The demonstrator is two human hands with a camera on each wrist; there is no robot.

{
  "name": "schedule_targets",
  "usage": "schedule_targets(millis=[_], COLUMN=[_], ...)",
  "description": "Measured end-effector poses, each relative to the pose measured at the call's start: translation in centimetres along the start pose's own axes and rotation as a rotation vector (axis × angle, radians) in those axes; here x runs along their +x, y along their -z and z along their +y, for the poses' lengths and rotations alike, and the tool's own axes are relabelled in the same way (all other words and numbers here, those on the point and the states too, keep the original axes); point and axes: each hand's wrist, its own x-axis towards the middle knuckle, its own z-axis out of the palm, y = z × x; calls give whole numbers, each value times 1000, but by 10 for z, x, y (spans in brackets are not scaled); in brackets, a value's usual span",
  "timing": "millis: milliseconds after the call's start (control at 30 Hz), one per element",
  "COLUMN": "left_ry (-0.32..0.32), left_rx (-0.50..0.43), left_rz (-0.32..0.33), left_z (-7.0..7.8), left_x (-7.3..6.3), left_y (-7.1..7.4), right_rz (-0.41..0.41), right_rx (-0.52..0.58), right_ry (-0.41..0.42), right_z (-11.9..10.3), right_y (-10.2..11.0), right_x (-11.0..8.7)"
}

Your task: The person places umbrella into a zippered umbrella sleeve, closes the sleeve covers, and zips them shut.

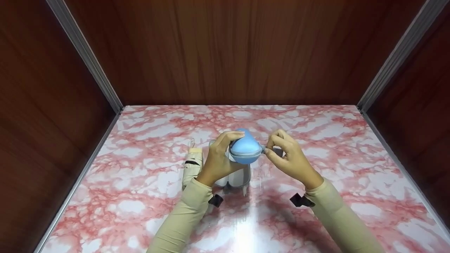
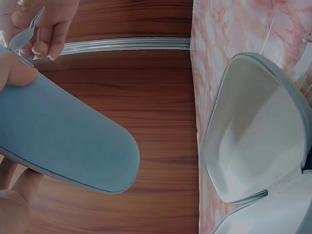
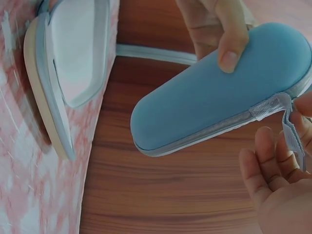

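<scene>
A blue zip-up glasses case (image 1: 245, 146) is held up above the table, closed along its grey zip. My left hand (image 1: 219, 156) grips it from the left, thumb on one face and fingers on the other in the left wrist view. On the case's right side, my right hand (image 1: 286, 156) pinches around the zip's end, by a grey fabric strap (image 3: 291, 134). The exact zip pull is hidden by the fingertips. Below the left hand, an open case (image 2: 253, 126) with a white lining lies on the table, partly covered by the hand in the head view.
Left of the open case lies a beige rolled bundle (image 1: 192, 170) with a loop, resembling a folded umbrella. A small dark object (image 1: 278, 152) shows behind the right hand. Wood-grain panels (image 1: 225, 52) enclose the pink marbled table (image 1: 140, 211) at the back and sides.
</scene>
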Motion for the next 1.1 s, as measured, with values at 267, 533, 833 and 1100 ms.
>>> schedule_targets(millis=[267, 533, 833, 1100], left_ry=[1, -15, -80, -101], left_rx=[1, 46, 104, 188], left_rz=[-16, -26, -27, -66], left_z=[0, 1, 2, 3], left_x=[0, 0, 2, -2], left_y=[2, 5, 5, 1], right_rz=[-41, -68, -155, -267], right_rx=[52, 141, 530, 834], right_ry=[-78, -160, -525, -760], right_z=[-6, 28, 42, 52], right_y=[2, -2, 1, -1], right_x=[3, -7, -12, -9])
